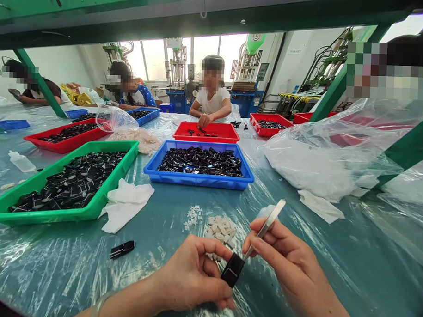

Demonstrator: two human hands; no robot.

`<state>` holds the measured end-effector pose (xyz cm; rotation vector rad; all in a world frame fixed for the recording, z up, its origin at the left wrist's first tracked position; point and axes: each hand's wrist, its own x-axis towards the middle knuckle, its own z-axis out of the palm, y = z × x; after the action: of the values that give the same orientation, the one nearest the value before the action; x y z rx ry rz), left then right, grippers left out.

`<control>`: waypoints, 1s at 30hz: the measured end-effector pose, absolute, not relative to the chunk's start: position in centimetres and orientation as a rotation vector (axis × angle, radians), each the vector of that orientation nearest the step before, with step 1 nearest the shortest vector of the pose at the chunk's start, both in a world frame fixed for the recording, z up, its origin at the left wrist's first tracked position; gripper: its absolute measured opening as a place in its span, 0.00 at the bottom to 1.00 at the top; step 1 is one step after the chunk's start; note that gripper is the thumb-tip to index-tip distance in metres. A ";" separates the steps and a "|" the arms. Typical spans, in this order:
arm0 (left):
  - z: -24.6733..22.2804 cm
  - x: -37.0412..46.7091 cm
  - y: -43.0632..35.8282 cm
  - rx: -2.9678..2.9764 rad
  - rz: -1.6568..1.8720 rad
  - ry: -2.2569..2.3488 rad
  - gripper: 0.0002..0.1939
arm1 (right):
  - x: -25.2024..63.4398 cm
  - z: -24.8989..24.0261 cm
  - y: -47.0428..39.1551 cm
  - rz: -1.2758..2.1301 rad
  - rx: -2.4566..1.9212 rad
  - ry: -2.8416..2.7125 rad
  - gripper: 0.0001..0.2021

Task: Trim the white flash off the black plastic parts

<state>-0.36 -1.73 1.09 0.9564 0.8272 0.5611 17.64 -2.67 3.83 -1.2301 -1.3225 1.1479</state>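
My left hand point(197, 273) pinches a small flat black plastic piece point(232, 270) between thumb and fingers, its pale line facing me. Metal tweezers point(270, 221) slant through the closed fingers of my right hand point(287, 258), their lower end at the black piece's upper edge. Whether the tips touch or enter it I cannot tell. Just behind my hands lie a heap of off-white bits point(221, 229) and a smaller pile of white scraps point(193, 216). Left of my left hand, another black piece point(122, 249) rests alone on the plastic-covered table point(72, 269).
Black pieces fill a green tray point(131, 155) on the left and a blue tray point(197, 179) ahead. A co-worker point(212, 96) reaches into a red tray point(205, 139) opposite. Plastic bags point(329, 158) lie right. White cloth point(126, 204) sits beside the green tray. A green beam point(132, 33) crosses overhead.
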 end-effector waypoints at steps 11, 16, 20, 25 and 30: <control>0.8 -0.3 -1.7 0.968 0.557 0.828 0.17 | 16.9 4.0 -3.1 1.152 -1.215 -1.226 0.08; 0.8 -0.3 -1.7 0.965 0.555 0.835 0.18 | 16.9 4.0 -3.2 1.152 -1.226 -1.228 0.08; 0.9 -0.2 -1.7 0.964 0.546 0.833 0.18 | 17.1 4.0 -3.1 1.141 -1.230 -1.247 0.08; 0.9 -0.2 -1.7 0.964 0.552 0.833 0.17 | 17.4 3.6 -3.0 1.156 -1.203 -1.322 0.09; 1.0 -0.3 -1.8 0.959 0.538 0.825 0.16 | 18.1 3.9 -2.9 1.079 -1.203 -1.353 0.08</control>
<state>-0.32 -1.79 0.95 0.9591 0.8249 0.5379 18.09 -2.87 3.94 -1.2032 -1.3529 1.0793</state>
